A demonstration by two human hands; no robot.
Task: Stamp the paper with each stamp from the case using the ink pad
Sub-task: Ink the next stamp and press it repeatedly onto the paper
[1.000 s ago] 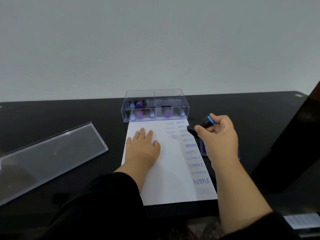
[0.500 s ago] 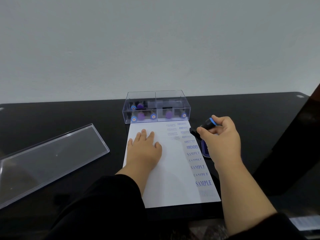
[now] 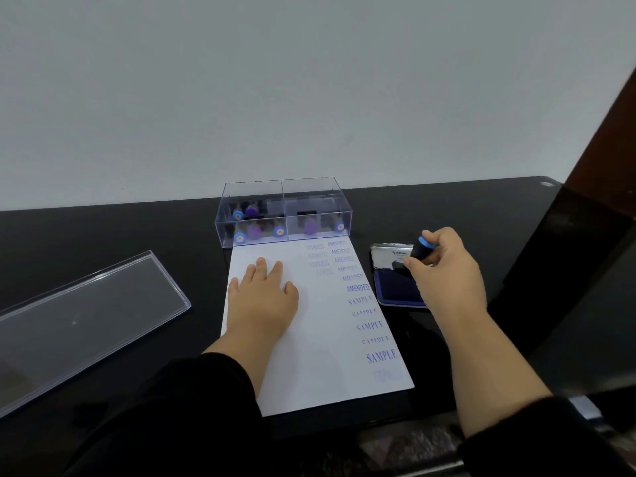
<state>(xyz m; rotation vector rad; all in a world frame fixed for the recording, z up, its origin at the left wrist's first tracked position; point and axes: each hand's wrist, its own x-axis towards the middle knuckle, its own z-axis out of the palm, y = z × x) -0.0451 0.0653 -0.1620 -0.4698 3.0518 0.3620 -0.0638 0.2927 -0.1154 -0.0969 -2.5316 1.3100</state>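
- My left hand lies flat on the paper, covering its left part; the middle strip lies bare.
- My right hand sits over the ink pad, just beside the paper's right edge.
- The case walls off the far edge.
- The clear lid fills the left tabletop.

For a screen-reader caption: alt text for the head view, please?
The right hand holds a stamp over the open ink pad, while the left hand lies flat on the paper, which bears several blue imprints. A clear case of stamps stands behind it.
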